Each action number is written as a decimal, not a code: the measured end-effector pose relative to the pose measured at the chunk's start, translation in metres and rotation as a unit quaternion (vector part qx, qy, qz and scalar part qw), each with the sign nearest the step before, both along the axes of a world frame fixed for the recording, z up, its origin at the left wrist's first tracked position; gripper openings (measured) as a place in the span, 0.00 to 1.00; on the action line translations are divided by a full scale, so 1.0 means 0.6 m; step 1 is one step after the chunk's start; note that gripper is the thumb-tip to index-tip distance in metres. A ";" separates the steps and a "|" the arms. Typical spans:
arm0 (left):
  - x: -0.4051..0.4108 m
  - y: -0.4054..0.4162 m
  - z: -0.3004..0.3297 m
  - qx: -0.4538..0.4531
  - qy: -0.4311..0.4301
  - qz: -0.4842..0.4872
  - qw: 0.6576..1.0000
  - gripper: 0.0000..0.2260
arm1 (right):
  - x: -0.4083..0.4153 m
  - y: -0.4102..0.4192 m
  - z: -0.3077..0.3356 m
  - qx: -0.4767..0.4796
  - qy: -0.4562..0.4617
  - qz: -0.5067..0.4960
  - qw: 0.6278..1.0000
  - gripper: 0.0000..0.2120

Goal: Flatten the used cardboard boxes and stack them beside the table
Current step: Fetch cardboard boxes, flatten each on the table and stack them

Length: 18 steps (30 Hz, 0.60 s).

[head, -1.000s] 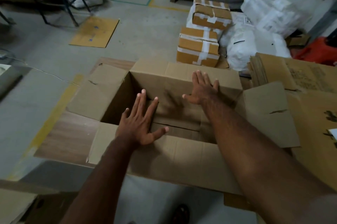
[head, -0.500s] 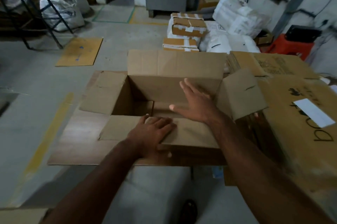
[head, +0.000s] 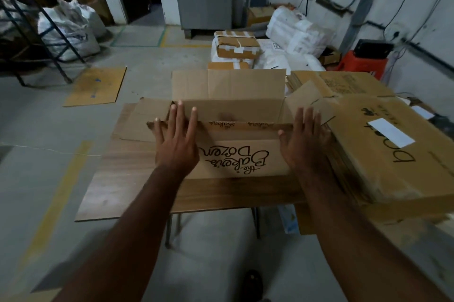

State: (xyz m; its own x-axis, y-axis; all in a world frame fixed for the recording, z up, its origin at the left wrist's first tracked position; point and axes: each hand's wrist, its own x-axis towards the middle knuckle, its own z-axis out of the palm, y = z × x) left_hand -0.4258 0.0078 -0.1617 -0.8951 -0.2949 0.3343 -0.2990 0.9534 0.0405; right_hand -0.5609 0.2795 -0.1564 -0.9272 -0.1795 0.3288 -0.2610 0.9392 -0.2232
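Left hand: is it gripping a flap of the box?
No, the left hand lies flat with straight fingers on the printed panel of the box.

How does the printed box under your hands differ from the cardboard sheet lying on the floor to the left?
The printed box lies on the wooden table with both hands pressing it; the cardboard sheet lies alone on the floor. The printed box has flaps sticking out and one standing up; the cardboard sheet is fully flat. The printed box bears black script; the cardboard sheet shows only small marks. Both are brown cardboard.
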 end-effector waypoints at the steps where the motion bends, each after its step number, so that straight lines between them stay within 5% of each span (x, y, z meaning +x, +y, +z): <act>1: 0.000 0.003 -0.007 0.004 -0.010 0.003 1.000 0.46 | -0.002 -0.006 0.000 -0.006 -0.004 -0.004 1.000 0.38; 14: 0.026 -0.016 -0.147 0.304 0.059 0.128 0.942 0.52 | 0.033 0.000 -0.092 -0.114 -0.151 -0.050 0.981 0.48; 18: 0.018 -0.029 -0.162 0.348 0.065 0.118 0.928 0.51 | 0.010 0.018 -0.114 -0.151 -0.098 -0.019 0.983 0.48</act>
